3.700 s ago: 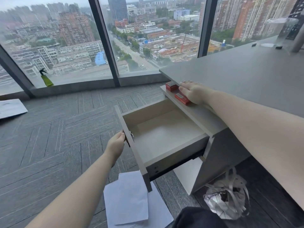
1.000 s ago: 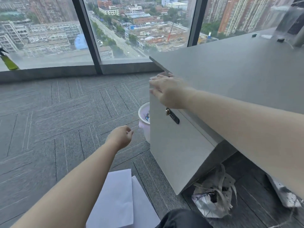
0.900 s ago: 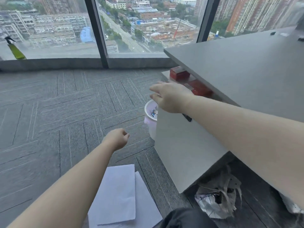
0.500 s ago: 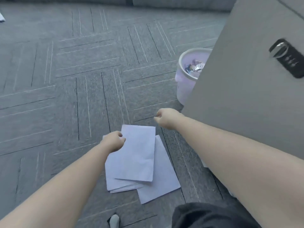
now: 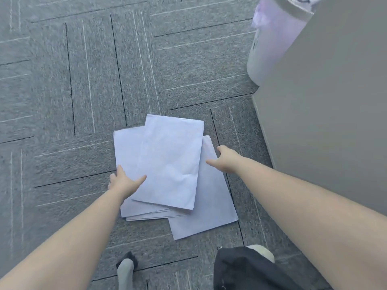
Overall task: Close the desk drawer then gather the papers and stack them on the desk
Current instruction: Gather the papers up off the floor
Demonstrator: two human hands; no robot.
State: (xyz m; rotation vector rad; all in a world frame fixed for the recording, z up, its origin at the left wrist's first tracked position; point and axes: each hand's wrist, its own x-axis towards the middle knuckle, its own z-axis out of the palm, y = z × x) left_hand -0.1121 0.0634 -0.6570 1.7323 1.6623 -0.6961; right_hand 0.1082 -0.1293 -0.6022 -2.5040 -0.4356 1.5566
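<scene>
Papers (image 5: pixel 167 164) lie on carpet (image 5: pixel 62 91), both hands' fingers spread upon them; bin (image 5: pixel 270 45) contents blurred.

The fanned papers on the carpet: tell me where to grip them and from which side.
Take the papers by their two long side edges, one hand per side, then square them. They lie flat and fanned on the carpet, so fingers must slide under an edge. The left hand and right hand already sit there.
</scene>
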